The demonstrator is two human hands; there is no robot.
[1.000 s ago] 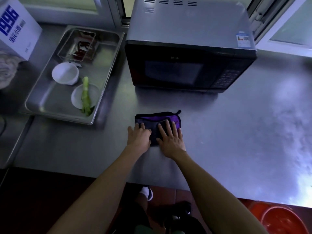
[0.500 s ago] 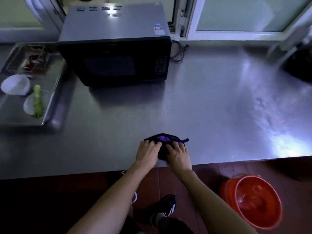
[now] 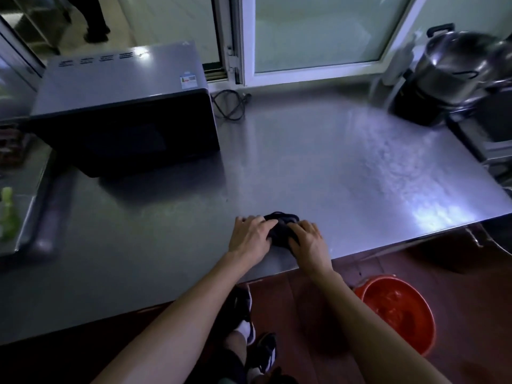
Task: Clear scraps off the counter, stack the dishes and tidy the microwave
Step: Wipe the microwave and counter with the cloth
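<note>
Both hands pressed on a dark cloth (image 3: 281,230) bunched near the front edge of the steel counter (image 3: 318,162). The left hand (image 3: 250,236) lay over its left side with fingers bent onto the fabric; the right hand (image 3: 307,239) gripped its right side, fingers curled. The microwave (image 3: 124,112) stood shut toward the counter's back left corner, a tray (image 3: 25,217) at the left edge. A red bucket (image 3: 399,309) sat on the floor below the front edge.

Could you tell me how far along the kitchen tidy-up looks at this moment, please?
Done: the counter shows no scraps. In hand: the left hand and right hand bunch a dark cloth near its front edge. Left: the greens sit in the tray; the microwave is shut.
</note>
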